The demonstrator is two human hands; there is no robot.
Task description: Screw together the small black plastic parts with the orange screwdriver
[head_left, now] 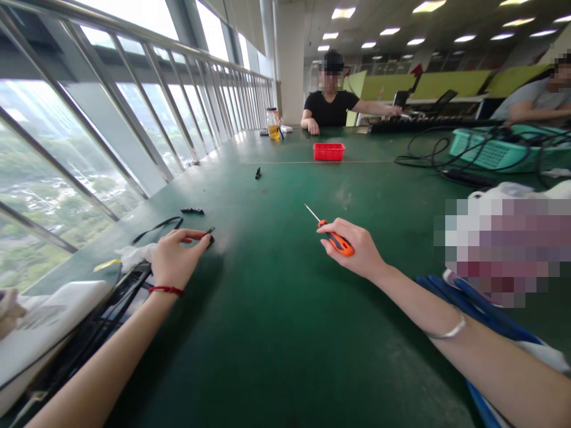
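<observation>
My right hand (pixel 357 249) is wrapped round the orange handle of a small screwdriver (pixel 332 236), whose thin metal shaft points up and to the left above the green table (pixel 276 309). My left hand (pixel 176 258) rests on the table at the left, its fingertips pinching a small black part (pixel 209 236). A red cord circles my left wrist and a silver bangle my right forearm.
Another black part (pixel 193 210) and a tiny black piece (pixel 257 173) lie farther out. A red tray (pixel 329 151) sits mid-table, a jar (pixel 273 123) beyond it. Cables and a teal basket (pixel 491 151) are at right. Two people sit at the far end. Railing and windows run along the left.
</observation>
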